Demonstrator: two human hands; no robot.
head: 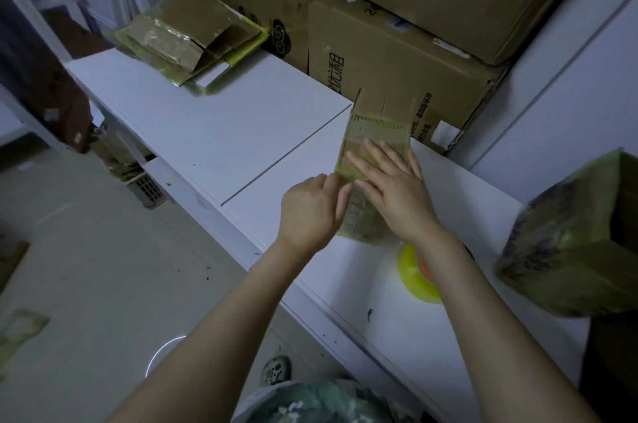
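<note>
A flattened brown cardboard box point(378, 127) with yellowish tape lies on the white table point(214, 132), near its middle. My right hand point(393, 191) rests flat on top of it, fingers straight and spread. My left hand point(310, 212) is at the box's left edge, its fingers curled against that edge; how firmly they grip is hidden. A roll of yellow tape point(416, 272) with an orange core sits on the table just under my right forearm.
A pile of flattened taped cartons point(186, 39) lies at the table's far left end. Large cardboard boxes point(386, 53) are stacked behind the table. A taped-up box point(569, 239) stands at the right. Cardboard scraps lie on the floor at left.
</note>
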